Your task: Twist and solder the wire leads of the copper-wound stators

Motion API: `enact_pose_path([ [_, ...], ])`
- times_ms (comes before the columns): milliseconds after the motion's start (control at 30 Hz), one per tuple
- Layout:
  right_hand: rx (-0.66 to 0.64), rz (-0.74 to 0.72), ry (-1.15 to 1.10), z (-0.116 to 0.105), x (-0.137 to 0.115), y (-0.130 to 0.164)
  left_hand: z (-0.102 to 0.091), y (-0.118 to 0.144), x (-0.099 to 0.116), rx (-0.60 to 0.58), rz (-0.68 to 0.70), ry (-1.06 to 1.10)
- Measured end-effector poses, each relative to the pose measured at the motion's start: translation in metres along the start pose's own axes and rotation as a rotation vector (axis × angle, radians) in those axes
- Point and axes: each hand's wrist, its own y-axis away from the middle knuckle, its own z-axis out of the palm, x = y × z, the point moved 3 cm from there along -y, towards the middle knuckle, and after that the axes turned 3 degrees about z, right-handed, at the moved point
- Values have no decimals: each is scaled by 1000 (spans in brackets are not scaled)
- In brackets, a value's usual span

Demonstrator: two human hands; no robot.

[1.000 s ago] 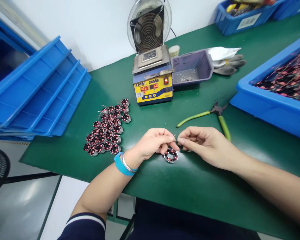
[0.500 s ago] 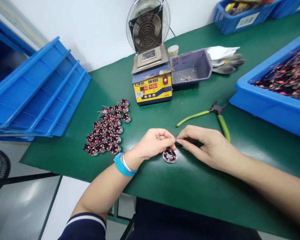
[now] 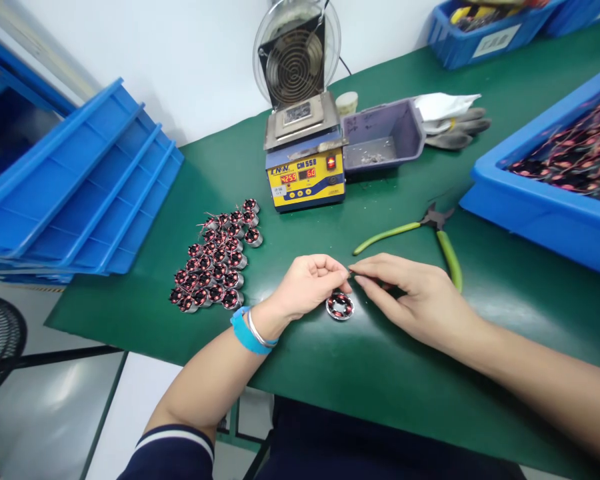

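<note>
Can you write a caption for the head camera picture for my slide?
Left hand and right hand pinch fine wire above a wound coil on the green table.

Green table [image 3: 380, 373] bears cutters [image 3: 420, 233] (green-handled), coils [image 3: 215, 260].

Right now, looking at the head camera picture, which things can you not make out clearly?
- Head view: the thin wire end pinched between left hand and right hand is too small.
- Wound coil: its far edge is hidden by the left fingers.
- Blue bin: cut off by the right edge.
- Solder pot: label too small to read.
- Gloves: partly behind the grey tray.
</note>
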Motion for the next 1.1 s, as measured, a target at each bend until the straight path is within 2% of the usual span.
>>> enact_pose_path([
  [200,33,18,3,0,2,1,0,0,0,-14,-3,-12],
  [400,36,-32,-20,1,3,0,1,0,2,-31,-2,11],
  [500,26,7,-29,-1,2,0,1,0,3,-35,2,9],
  [633,-55,67,-73,-1,2,1,1,0,2,-32,-1,2],
  [800,7,96,-78,-3,4,0,1,-1,0,-53,0,-7],
  [867,-21,97,-78,-2,3,0,1,-1,0,-55,-5,-13],
  [967,-60,81,-81,-1,2,1,1,-1,0,-58,-2,-14],
  [1100,4,-27,17,-2,2,2,2,-1,1,-51,3,-22],
])
